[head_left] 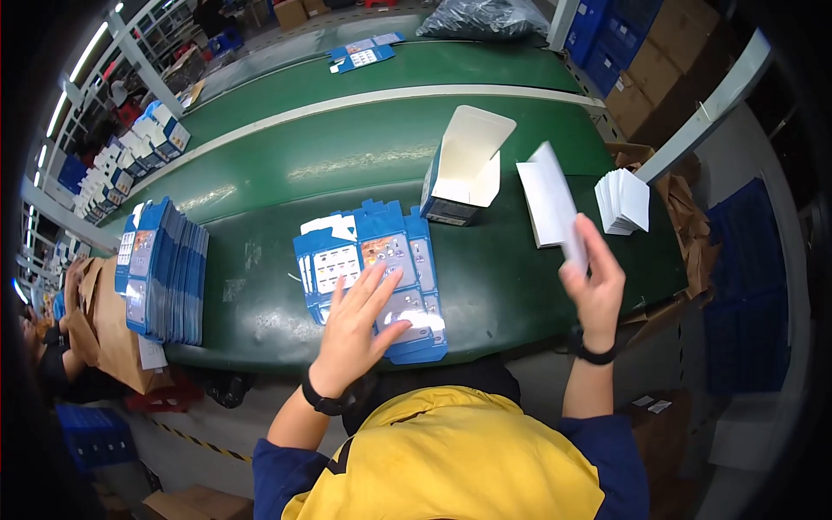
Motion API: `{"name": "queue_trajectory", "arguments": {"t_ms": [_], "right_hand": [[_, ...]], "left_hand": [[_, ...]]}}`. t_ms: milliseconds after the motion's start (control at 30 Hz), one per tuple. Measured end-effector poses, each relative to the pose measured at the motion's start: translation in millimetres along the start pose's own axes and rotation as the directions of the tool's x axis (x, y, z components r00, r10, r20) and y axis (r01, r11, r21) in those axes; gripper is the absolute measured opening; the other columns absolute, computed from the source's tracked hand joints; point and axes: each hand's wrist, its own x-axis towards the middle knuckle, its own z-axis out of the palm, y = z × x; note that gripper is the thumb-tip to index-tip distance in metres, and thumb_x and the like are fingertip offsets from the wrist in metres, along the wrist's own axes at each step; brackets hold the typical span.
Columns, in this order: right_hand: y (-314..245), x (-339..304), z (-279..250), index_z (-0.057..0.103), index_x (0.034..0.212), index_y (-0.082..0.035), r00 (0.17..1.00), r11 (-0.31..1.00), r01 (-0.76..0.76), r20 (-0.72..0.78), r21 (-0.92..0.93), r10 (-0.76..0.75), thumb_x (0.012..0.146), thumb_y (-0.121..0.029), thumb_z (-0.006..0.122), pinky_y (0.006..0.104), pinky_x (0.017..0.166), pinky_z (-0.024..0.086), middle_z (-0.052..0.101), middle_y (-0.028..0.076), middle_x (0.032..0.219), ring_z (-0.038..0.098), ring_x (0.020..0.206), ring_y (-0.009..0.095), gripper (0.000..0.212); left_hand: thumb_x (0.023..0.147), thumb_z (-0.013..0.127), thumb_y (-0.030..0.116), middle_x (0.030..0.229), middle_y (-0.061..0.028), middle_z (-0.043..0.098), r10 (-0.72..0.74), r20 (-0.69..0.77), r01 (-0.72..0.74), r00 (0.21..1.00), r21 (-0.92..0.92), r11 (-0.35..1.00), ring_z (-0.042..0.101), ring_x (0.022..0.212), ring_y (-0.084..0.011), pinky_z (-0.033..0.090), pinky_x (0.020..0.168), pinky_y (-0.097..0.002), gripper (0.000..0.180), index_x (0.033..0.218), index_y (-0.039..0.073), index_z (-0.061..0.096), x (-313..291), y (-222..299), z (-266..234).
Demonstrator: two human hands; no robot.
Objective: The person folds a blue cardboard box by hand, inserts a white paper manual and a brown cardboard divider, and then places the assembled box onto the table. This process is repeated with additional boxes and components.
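My left hand (pixel 357 322) lies with fingers spread on flat, unfolded blue cartons (pixel 403 299) in the middle of the green table. My right hand (pixel 596 282) pinches the near end of a white folded leaflet (pixel 557 191), held tilted and slightly smeared by motion. Just left of it, and partly behind it, is a stack of white leaflets (pixel 539 217). Farther right lies a fanned bundle of white leaflets (pixel 624 201). Beyond the flat cartons stands an upright carton (pixel 464 173), its white lid up and its top uncovered.
A tall stack of flat blue cartons (pixel 169 273) stands at the left. Rows of upright cartons (pixel 130 160) run along the far left. Behind is a green conveyor belt (pixel 347 130). A metal post (pixel 711 113) rises at the right. Another person's arm (pixel 78 321) reaches in beside a brown box.
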Motion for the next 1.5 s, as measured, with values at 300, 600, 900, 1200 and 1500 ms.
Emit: {"name": "queue_trajectory", "arguments": {"t_ms": [300, 600, 900, 1200, 1500], "right_hand": [[-60.4, -19.7, 54.3, 0.063, 0.114, -0.008, 0.774, 0.896, 0.439, 0.532, -0.061, -0.343, 0.056, -0.022, 0.075, 0.0439, 0.093, 0.041, 0.045, 0.024, 0.133, 0.048, 0.113, 0.038, 0.060], [-59.9, -20.2, 74.8, 0.066, 0.111, -0.015, 0.690, 0.892, 0.450, 0.618, 0.041, -0.376, 0.057, -0.022, 0.076, 0.0402, 0.093, 0.039, 0.047, 0.018, 0.134, 0.048, 0.109, 0.035, 0.055], [-63.7, -18.1, 71.4, 0.067, 0.106, -0.014, 0.688, 0.888, 0.460, 0.632, -0.002, -0.355, 0.057, -0.023, 0.075, 0.0391, 0.091, 0.038, 0.050, 0.016, 0.132, 0.048, 0.109, 0.033, 0.050], [-53.8, -31.4, 77.2, 0.047, 0.123, 0.008, 0.737, 0.593, -0.545, 0.675, 0.593, 0.003, 0.086, -0.024, 0.060, 0.0382, 0.084, 0.050, 0.057, 0.026, 0.116, 0.062, 0.098, 0.030, 0.050], [-54.2, -42.9, 93.0, 0.049, 0.116, 0.007, 0.824, 0.669, -0.523, 0.514, 0.529, 0.237, 0.094, -0.031, 0.050, 0.0311, 0.058, 0.051, 0.064, 0.018, 0.093, 0.063, 0.068, 0.022, 0.044]], "left_hand": [[0.064, 0.071, -0.006, 0.133, -0.0257, 0.043, 0.284, -0.373, -0.429, 0.883, -0.400, 0.810, 0.052, 0.115, -0.0381, 0.048, 0.089, -0.0350, 0.034, 0.096, 0.003, 0.063, 11.0, 20.7, -20.5], [0.069, 0.073, 0.012, 0.111, -0.0136, 0.064, 0.359, -0.073, -0.363, 0.931, -0.320, 0.875, 0.065, 0.092, -0.0305, 0.052, 0.076, -0.0327, 0.019, 0.085, 0.008, 0.064, -6.3, 14.7, -44.7], [0.068, 0.074, 0.014, 0.120, -0.0161, 0.059, 0.425, -0.051, -0.415, 0.904, -0.346, 0.842, 0.063, 0.099, -0.0321, 0.052, 0.079, -0.0333, 0.019, 0.082, 0.007, 0.062, 0.2, 10.4, -44.3], [0.073, 0.077, 0.015, 0.098, -0.0089, 0.065, -0.404, 0.025, 0.370, 0.914, -0.456, 0.809, 0.062, 0.087, -0.0094, 0.051, 0.068, -0.0252, 0.030, 0.093, 0.002, 0.058, 6.7, 20.6, -49.5], [0.086, 0.063, 0.010, 0.115, -0.0100, 0.058, -0.349, 0.257, 0.246, 0.901, -0.966, -0.076, 0.054, 0.108, -0.0168, 0.043, 0.092, -0.0304, 0.041, 0.122, -0.003, 0.049, -1.1, 22.1, -17.7]]}}
